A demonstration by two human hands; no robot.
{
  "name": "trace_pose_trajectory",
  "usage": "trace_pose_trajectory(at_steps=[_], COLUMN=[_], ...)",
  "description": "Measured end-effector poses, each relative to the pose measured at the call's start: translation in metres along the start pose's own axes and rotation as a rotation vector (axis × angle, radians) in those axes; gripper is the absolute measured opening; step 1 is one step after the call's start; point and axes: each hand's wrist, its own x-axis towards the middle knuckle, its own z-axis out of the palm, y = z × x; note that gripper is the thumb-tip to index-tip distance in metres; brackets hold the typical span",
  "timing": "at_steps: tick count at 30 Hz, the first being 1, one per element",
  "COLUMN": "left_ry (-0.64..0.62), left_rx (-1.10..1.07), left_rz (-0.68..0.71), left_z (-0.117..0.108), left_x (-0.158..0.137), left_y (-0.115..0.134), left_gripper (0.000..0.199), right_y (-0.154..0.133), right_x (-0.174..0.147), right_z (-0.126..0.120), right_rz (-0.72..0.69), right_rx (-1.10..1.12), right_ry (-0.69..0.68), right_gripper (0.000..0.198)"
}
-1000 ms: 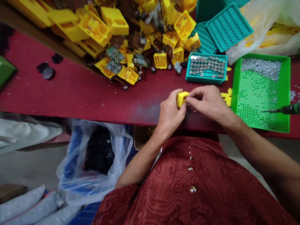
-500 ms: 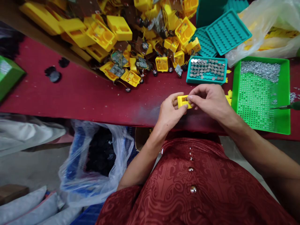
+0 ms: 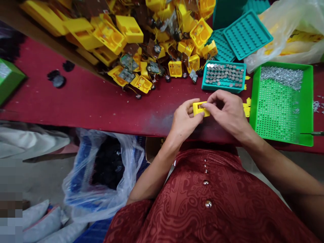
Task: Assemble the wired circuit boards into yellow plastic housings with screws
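Observation:
My left hand (image 3: 184, 117) grips a small yellow plastic case (image 3: 197, 110) by its left end, thumb along the near side. A recessed compartment faces up in the case, with something metallic inside. My right hand (image 3: 226, 109) is closed in a pinch at the right part of that compartment, its fingertips touching the case. Whatever those fingertips hold, if anything, is hidden. Just beyond my right hand stands a teal tray (image 3: 203, 84) with rows of silver button cells (image 3: 224, 74).
A pile of yellow cases (image 3: 129, 29) with wires and circuit boards fills the back left. Right of my hands is a green perforated basket (image 3: 307, 111) holding small screws (image 3: 282, 75), with a thin metal shaft (image 3: 310, 133) over its edge. Below left, a plastic-lined blue crate (image 3: 78, 172) holds black pieces.
My right fingertips have shifted slightly on the compartment. Both hands and the case sit a little further right in view. The thin shaft at the basket has moved down and right.

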Motion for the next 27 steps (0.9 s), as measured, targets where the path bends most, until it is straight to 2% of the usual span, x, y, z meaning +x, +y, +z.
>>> trace_pose_trajectory(at_steps=[2, 5, 11, 16, 19, 21, 23, 25, 27], left_ry=[-0.029, -0.062, -0.063, -0.099, -0.136, -0.148, -0.152, -0.14, -0.134], left_rx=[-0.051, -0.086, -0.072, 0.011, 0.048, 0.051, 0.049, 0.047, 0.049], left_rz=[-0.058, -0.095, -0.117, -0.141, -0.149, -0.138, -0.107, -0.062, -0.018], left_z=[-0.001, -0.002, 0.0, 0.006, 0.009, 0.009, 0.009, 0.007, 0.006], left_x=[0.0, -0.001, 0.0, -0.001, -0.002, -0.001, 0.001, 0.004, 0.006], left_y=[0.005, 0.007, 0.004, 0.002, 0.001, 0.0, -0.003, -0.007, -0.011], left_gripper=[0.051, 0.047, 0.048, 0.05, 0.054, 0.055, 0.054, 0.054, 0.053], right_y=[0.006, 0.015, 0.023, 0.036, 0.043, 0.043, 0.039, 0.033, 0.026], right_x=[-0.003, -0.006, -0.005, 0.003, 0.005, 0.001, -0.005, -0.011, -0.015], right_z=[-0.004, -0.009, -0.017, -0.027, -0.031, -0.032, -0.03, -0.026, -0.02], right_rz=[-0.18, -0.384, -0.498, -0.616, -0.701, -0.693, -0.62, -0.476, -0.293], right_rx=[-0.057, -0.193, -0.419, -0.417, -0.397, -0.389, -0.347, -0.25, -0.12], right_ry=[0.03, -0.044, -0.168, -0.308, -0.307, -0.242, -0.134, -0.042, -0.02], right_gripper=[0.015, 0.028, 0.041, 0.037, 0.041, 0.039, 0.03, 0.017, 0.01])
